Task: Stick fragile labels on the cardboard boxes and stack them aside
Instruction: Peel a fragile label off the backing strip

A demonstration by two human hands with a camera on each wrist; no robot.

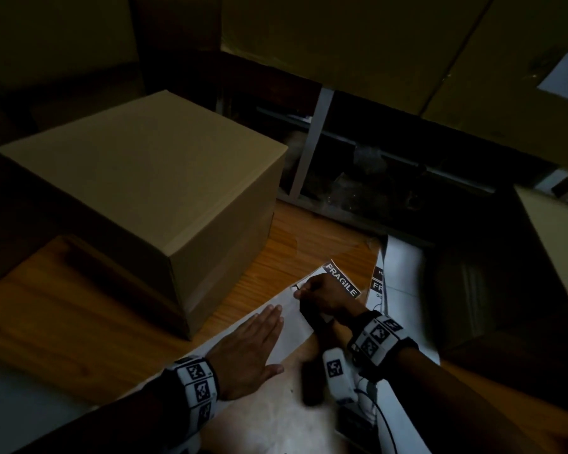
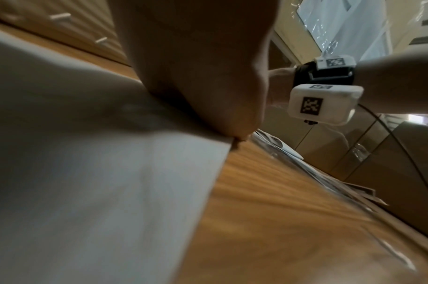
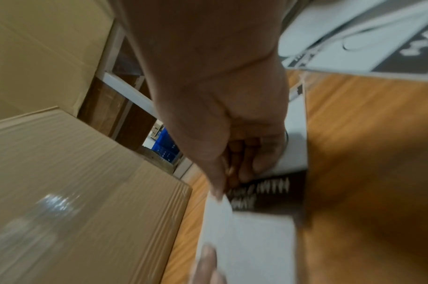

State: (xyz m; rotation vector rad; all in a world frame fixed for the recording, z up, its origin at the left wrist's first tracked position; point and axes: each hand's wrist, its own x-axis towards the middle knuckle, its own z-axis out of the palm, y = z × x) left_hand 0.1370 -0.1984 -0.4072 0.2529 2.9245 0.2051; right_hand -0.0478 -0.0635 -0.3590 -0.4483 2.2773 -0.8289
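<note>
Our right hand (image 1: 322, 298) pinches the black-and-white FRAGILE label (image 1: 341, 279) off the white backing sheet (image 1: 292, 326) our flat left hand (image 1: 248, 350) pins; brown cardboard box (image 1: 145, 178) sits forward-left, nearer left hand.

Head view: heavily underexposed; upper half and corners fall to near black, with straight edges bowed at the margins. Left wrist view: brighter, with motion blur across the white sheet (image 2: 86, 182) and bench (image 2: 280, 221). Right wrist view: soft focus throughout; glare patch on the cardboard box (image 3: 62, 201); label (image 3: 263, 194) print smeared and unreadable.
</note>
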